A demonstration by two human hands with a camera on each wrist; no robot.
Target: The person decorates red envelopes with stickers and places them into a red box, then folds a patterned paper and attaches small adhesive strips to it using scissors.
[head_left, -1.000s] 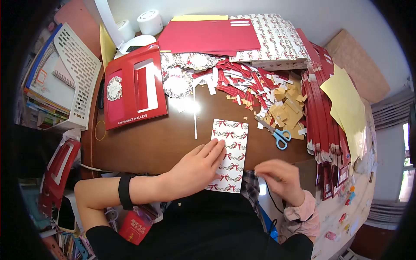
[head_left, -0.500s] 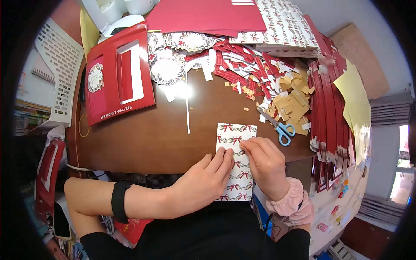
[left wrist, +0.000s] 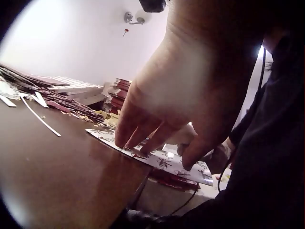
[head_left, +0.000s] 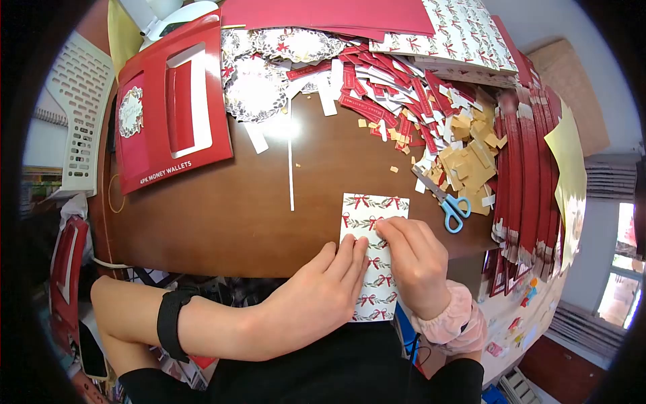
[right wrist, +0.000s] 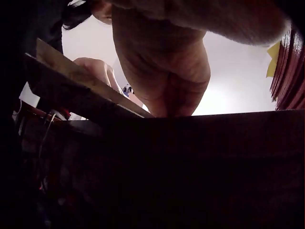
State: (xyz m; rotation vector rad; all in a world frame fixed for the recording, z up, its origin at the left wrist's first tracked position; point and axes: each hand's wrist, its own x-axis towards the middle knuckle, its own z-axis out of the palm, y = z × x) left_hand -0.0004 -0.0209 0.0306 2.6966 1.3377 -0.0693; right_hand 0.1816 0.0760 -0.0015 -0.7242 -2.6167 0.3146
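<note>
Under both hands lies a narrow white card [head_left: 380,286] printed with red bows and green sprigs, reaching past the table's front edge. My left hand [head_left: 313,296] rests flat on its left side, fingers extended, as the left wrist view also shows with the fingertips of that hand [left wrist: 167,109] down on the card [left wrist: 164,162]. On its upper right part, the fingertips of my right hand [head_left: 418,266] touch the surface, held close together. In the right wrist view the right hand [right wrist: 167,71] points down, and whether anything small is under its fingertips is hidden.
Blue-handled scissors [head_left: 455,214] lie right of the card, by tan scraps [head_left: 464,165] and red and white strips [head_left: 377,87]. Folded red card pieces [head_left: 531,168] are stacked at right. A red wallet package [head_left: 168,108] stands left, with a thin white strip [head_left: 291,161] between.
My right hand has come from beside the card's lower right onto its upper right part. My left hand stays on the card. The head view has shifted somewhat.
</note>
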